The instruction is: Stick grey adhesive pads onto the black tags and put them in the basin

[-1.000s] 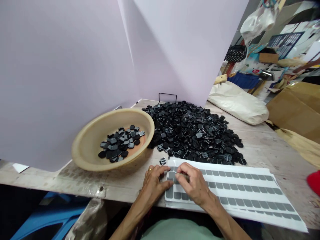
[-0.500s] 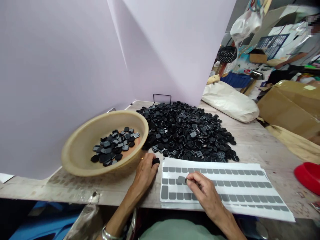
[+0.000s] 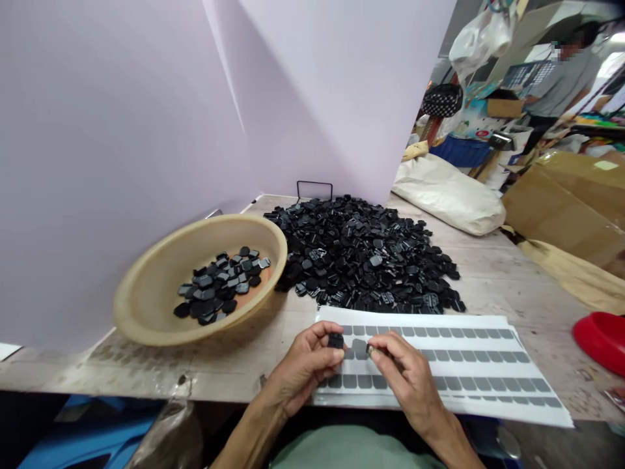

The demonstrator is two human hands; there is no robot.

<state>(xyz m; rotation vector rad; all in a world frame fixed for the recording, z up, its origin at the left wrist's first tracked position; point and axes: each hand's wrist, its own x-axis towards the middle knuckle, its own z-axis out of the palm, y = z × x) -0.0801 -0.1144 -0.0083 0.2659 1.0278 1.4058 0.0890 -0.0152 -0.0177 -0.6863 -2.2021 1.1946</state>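
Observation:
Between the thumb and fingers of my left hand (image 3: 312,365) is a small black plastic piece (image 3: 336,340). My right hand (image 3: 407,371) pinches the edge of a grey sticker (image 3: 360,348), which is lifted off its backing and faces the black piece with a small gap between them. Both hands are over the white sticker sheet (image 3: 488,371), which carries rows of grey rounded-square stickers. Behind the sheet lies a large heap of black plastic pieces (image 3: 366,254). A beige basin (image 3: 146,293) on the left holds more of these pieces.
A red plastic object (image 3: 600,342) sits at the right edge of the table. A white sack (image 3: 449,195) and a cardboard box (image 3: 566,202) stand at the back right. Pale panels (image 3: 146,117) rise behind the table, and a person (image 3: 561,85) is in the background.
My left hand has come from beside the basin to over the sheet, bringing the black piece close to the sticker. My right hand has shifted only slightly and still pinches the sticker.

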